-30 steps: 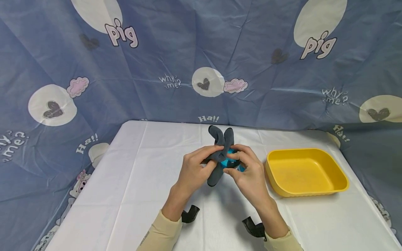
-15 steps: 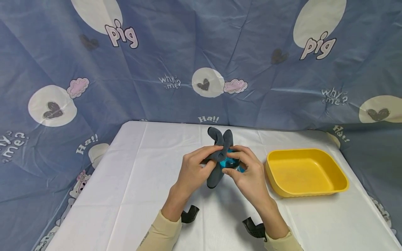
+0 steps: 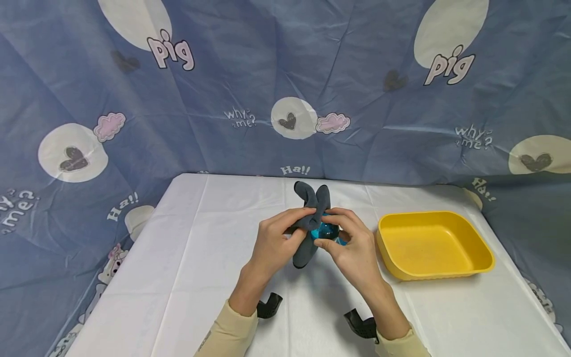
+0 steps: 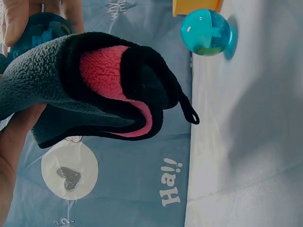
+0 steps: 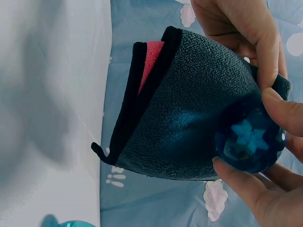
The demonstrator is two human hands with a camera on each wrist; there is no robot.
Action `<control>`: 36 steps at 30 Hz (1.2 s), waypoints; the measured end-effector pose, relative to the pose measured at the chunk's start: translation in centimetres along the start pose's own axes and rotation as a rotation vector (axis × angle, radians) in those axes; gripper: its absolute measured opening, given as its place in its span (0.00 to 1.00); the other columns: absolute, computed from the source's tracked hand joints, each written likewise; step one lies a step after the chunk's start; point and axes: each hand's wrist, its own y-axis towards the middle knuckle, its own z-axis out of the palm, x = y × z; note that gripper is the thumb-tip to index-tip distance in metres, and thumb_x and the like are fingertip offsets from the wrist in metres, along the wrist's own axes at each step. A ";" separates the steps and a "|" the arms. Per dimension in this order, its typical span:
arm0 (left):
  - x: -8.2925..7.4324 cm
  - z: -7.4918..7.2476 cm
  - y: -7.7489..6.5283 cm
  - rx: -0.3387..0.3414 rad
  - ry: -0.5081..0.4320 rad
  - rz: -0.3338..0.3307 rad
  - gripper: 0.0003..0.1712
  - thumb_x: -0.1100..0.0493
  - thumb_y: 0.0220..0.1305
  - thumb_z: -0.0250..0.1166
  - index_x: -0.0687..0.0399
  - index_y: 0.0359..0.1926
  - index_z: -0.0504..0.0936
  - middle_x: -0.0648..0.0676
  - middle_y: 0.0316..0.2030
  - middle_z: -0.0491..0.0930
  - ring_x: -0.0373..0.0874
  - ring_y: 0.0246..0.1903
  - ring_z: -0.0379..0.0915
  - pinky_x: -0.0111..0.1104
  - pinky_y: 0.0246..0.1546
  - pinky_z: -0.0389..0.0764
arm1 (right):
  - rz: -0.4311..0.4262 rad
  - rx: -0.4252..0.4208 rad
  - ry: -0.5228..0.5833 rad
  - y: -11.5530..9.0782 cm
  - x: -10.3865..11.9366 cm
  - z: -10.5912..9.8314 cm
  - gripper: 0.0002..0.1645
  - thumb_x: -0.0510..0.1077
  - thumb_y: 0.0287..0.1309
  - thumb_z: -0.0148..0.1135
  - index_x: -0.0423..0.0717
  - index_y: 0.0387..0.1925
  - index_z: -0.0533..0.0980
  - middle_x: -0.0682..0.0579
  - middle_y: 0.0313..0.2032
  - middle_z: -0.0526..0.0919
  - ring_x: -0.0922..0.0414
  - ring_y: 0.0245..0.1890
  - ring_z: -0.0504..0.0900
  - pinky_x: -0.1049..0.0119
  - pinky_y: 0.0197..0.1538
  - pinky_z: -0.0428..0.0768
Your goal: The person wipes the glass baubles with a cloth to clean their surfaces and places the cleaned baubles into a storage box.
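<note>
My left hand [image 3: 277,244] pinches a dark grey cleaning cloth [image 4: 33,71], bunched up, with black edging, a pink inner side and a small hanging loop. Thumb and fingers of my right hand [image 3: 354,248] grip a clear blue ball [image 5: 248,142] with a pale star-like shape inside. The cloth lies against the ball, its ends sticking out above and below my left hand in the head view. Both are held up over the table. A second clear blue ball [image 4: 206,32] stands on the table on a round base, mostly hidden behind my right hand in the head view.
A yellow plastic basin [image 3: 437,243] stands on the white-covered table [image 3: 214,238], to the right of my right hand. A blue printed curtain [image 3: 250,64] hangs behind the table. Black curved pieces [image 3: 269,305] show beside both wrists.
The cloth's ends have dipped slightly, and a little more of the held ball shows beside the cloth. Both hands stay nearly in place.
</note>
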 end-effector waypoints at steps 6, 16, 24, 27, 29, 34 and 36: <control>0.0 0.0 -0.1 0.000 -0.005 0.003 0.19 0.64 0.68 0.62 0.45 0.56 0.83 0.50 0.50 0.86 0.40 0.45 0.85 0.23 0.38 0.84 | -0.007 0.002 0.024 0.0 0.1 0.0 0.25 0.40 0.46 0.79 0.57 0.49 0.84 0.59 0.55 0.80 0.62 0.52 0.81 0.70 0.45 0.83; 0.1 0.0 -0.2 0.008 -0.011 0.004 0.19 0.64 0.68 0.61 0.44 0.57 0.83 0.50 0.51 0.86 0.39 0.45 0.85 0.22 0.37 0.84 | 0.027 -0.006 0.030 -0.2 0.1 0.0 0.24 0.43 0.48 0.78 0.57 0.49 0.83 0.60 0.54 0.80 0.62 0.52 0.80 0.62 0.47 0.83; 0.1 0.0 -0.3 -0.001 -0.010 0.026 0.18 0.63 0.68 0.61 0.45 0.57 0.83 0.50 0.50 0.86 0.38 0.43 0.86 0.22 0.36 0.84 | 0.044 -0.013 0.037 -0.2 0.1 0.1 0.24 0.43 0.49 0.77 0.58 0.50 0.83 0.60 0.53 0.81 0.63 0.52 0.80 0.64 0.46 0.85; 0.1 0.0 -0.3 0.000 -0.010 0.028 0.18 0.63 0.68 0.61 0.45 0.57 0.83 0.50 0.51 0.86 0.39 0.43 0.86 0.22 0.36 0.84 | 0.043 -0.009 0.052 -0.2 0.0 0.1 0.24 0.43 0.50 0.77 0.58 0.51 0.82 0.59 0.52 0.81 0.62 0.51 0.81 0.68 0.46 0.85; 0.0 -0.1 -0.3 0.001 -0.009 0.029 0.18 0.64 0.68 0.62 0.45 0.57 0.83 0.51 0.51 0.86 0.39 0.43 0.86 0.22 0.36 0.84 | 0.043 -0.007 0.064 -0.2 0.0 0.1 0.23 0.44 0.51 0.76 0.58 0.51 0.82 0.58 0.52 0.81 0.61 0.49 0.81 0.69 0.45 0.85; -0.1 -0.1 -0.2 0.001 -0.008 0.033 0.19 0.65 0.68 0.61 0.46 0.57 0.83 0.51 0.51 0.86 0.39 0.42 0.86 0.22 0.36 0.84 | 0.042 -0.007 0.079 -0.2 -0.1 0.1 0.23 0.45 0.53 0.75 0.56 0.52 0.82 0.56 0.50 0.82 0.60 0.47 0.82 0.69 0.44 0.86; -0.1 -0.1 -0.2 0.003 -0.010 0.030 0.19 0.65 0.67 0.61 0.46 0.57 0.83 0.51 0.51 0.86 0.39 0.43 0.86 0.22 0.36 0.84 | 0.042 -0.006 0.082 -0.2 -0.1 0.1 0.22 0.45 0.53 0.74 0.57 0.52 0.82 0.56 0.50 0.83 0.60 0.46 0.82 0.69 0.44 0.86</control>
